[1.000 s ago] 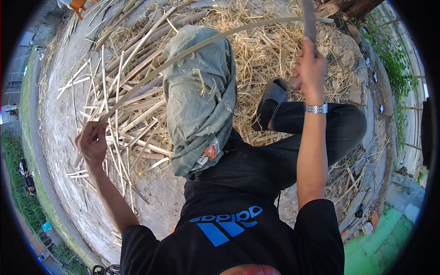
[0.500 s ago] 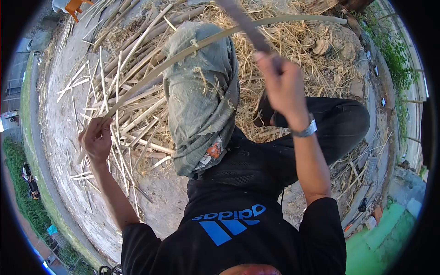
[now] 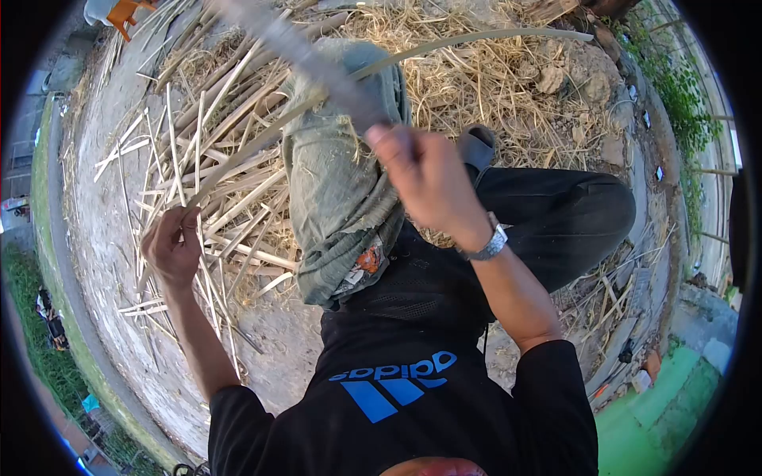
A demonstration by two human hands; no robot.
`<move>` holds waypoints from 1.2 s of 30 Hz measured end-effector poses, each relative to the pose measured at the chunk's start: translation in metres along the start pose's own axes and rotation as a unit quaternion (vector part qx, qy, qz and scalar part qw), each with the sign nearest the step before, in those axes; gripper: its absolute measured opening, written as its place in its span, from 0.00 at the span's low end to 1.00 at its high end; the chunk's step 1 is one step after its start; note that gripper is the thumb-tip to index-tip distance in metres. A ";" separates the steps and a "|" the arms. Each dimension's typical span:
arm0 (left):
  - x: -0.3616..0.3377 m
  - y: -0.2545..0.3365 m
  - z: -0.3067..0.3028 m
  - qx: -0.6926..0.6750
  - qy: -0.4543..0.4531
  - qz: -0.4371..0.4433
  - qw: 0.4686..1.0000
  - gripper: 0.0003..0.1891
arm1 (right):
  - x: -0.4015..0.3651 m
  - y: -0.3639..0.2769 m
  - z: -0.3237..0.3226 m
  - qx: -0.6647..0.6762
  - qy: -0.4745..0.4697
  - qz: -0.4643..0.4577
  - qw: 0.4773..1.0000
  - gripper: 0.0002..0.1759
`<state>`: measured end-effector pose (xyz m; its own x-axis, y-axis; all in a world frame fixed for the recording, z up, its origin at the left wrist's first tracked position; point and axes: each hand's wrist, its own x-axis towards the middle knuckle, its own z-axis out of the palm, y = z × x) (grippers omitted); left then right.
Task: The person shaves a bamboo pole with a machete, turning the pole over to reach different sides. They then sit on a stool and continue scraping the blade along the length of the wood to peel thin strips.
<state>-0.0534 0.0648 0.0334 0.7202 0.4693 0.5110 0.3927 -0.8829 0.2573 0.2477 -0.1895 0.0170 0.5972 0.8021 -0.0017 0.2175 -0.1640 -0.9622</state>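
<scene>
My left hand (image 3: pixel 173 247) is closed on the near end of a long, flat, bamboo-like strip (image 3: pixel 508 34). The strip bows up and across a grey-green cloth (image 3: pixel 329 182) wrapped over my raised knee, and its far end hangs out to the right over the shavings. My right hand (image 3: pixel 429 178) grips the handle of a long knife (image 3: pixel 325 75), whose blade is smeared by motion. In this view the blade crosses over the strip just above the knee, pointing to the upper left.
Cut strips and poles (image 3: pixel 230 111) lie heaped left of my knee. Pale curled shavings (image 3: pixel 476 87) cover the ground ahead. My other leg (image 3: pixel 556 214) is folded to the right. An orange chair (image 3: pixel 123 14) stands at the upper left, and a low curb (image 3: pixel 55 198) runs along the left.
My right hand has swung left and down with the knife, bringing the blade across the strip over the cloth. My left hand and the strip stay nearly in place.
</scene>
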 end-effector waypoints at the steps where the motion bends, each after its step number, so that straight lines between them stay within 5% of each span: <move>1: -0.002 0.002 0.001 0.000 -0.019 -0.010 1.000 0.05 | -0.004 -0.008 0.005 0.004 0.007 -0.002 1.000 0.33; 4: -0.014 0.002 0.010 -0.022 0.007 -0.048 0.999 0.06 | -0.010 -0.020 0.005 -0.022 -0.071 -0.027 0.997 0.31; 9: -0.032 0.002 0.012 -0.026 0.052 -0.061 0.996 0.09 | -0.017 -0.022 -0.061 0.061 0.087 0.053 0.993 0.22; 11: -0.032 0.010 0.009 -0.147 -0.040 -0.193 0.969 0.11 | -0.014 -0.021 -0.085 -0.006 0.185 0.070 0.980 0.21; 13: -0.016 0.027 0.004 -0.162 -0.073 -0.209 0.961 0.12 | -0.006 -0.012 -0.105 -0.023 0.248 0.049 0.967 0.20; 15: 0.006 0.051 -0.001 -0.141 -0.141 -0.198 0.960 0.12 | 0.001 0.000 -0.116 -0.018 0.289 0.051 0.956 0.20; 18: 0.014 0.056 -0.009 0.002 -0.128 -0.125 0.984 0.13 | 0.001 0.021 -0.119 -0.009 0.307 0.070 0.949 0.19; 20: 0.005 0.040 -0.014 0.094 -0.046 -0.022 0.994 0.15 | -0.005 0.028 -0.119 0.002 0.308 0.086 0.947 0.18; 23: -0.011 0.019 -0.046 0.181 -0.035 -0.031 0.982 0.18 | -0.015 0.042 -0.123 0.027 0.312 0.107 0.943 0.17; 25: -0.026 0.008 -0.048 0.163 -0.018 -0.088 0.983 0.19 | -0.011 0.044 -0.124 0.037 0.311 0.100 0.944 0.18; 27: -0.035 0.005 -0.045 0.100 -0.109 -0.254 0.956 0.19 | -0.007 0.043 -0.118 0.081 0.324 0.105 0.937 0.21; 30: -0.022 0.030 0.005 -0.039 -0.096 -0.214 0.971 0.21 | 0.008 0.049 -0.083 0.133 0.285 0.084 0.945 0.25; 31: -0.009 0.050 0.014 -0.051 -0.143 -0.222 0.963 0.20 | 0.009 0.049 -0.066 0.082 0.250 0.104 0.959 0.26; 33: 0.004 0.078 0.023 -0.008 -0.130 -0.212 0.969 0.24 | -0.001 0.051 -0.021 -0.100 0.179 0.005 0.979 0.26; 36: 0.005 0.067 0.030 -0.049 -0.152 -0.228 0.961 0.28 | -0.014 0.019 -0.006 -0.189 0.110 -0.104 0.970 0.24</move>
<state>-0.0058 0.0083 0.0284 0.6255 0.7772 0.0685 0.6618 -0.5750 0.4810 0.2482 -0.2069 -0.0001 0.6520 0.7046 0.2802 0.5935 -0.2441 -0.7669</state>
